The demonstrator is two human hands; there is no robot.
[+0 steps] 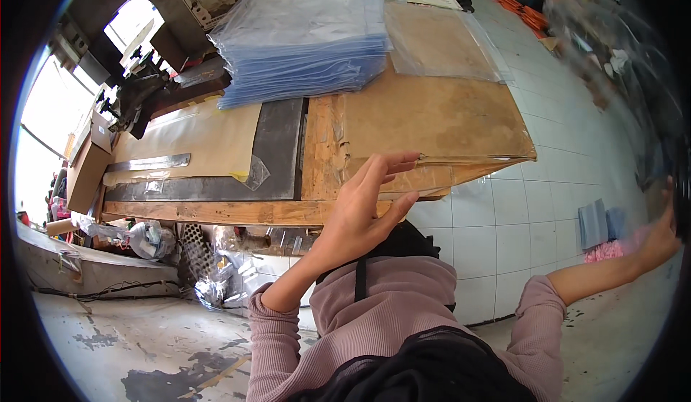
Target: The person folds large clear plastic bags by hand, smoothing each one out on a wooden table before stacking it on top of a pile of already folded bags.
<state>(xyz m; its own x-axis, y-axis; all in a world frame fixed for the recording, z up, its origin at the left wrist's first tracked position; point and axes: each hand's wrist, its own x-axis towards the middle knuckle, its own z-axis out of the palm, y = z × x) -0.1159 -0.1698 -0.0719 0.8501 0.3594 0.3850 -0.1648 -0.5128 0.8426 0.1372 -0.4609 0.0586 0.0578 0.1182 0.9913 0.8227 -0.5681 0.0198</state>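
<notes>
My left hand (363,211) hovers near the front edge of the wooden table (327,139), its fingers stretched out and the thumb apart, with nothing in it. Out at the far right, my right hand (658,240) grips a clear plastic sheet (612,64) that hangs up and away from it, smeared by motion; its fingertips are partly cut off by the picture's rim. A tall stack of clear, bluish plastic sheets (302,64) stands on the table beyond my left hand. Right of the stack, another clear plastic sheet (443,42) lies flat on a brown board (439,114).
On the table's left lie a metal ruler (150,162), brown paper (209,136) and a dark plate (281,157). Black machinery (137,96) and a cardboard box (91,161) stand further left. Blue folded pieces (601,223) and a pink bundle (604,251) rest on the white-tiled floor (515,215).
</notes>
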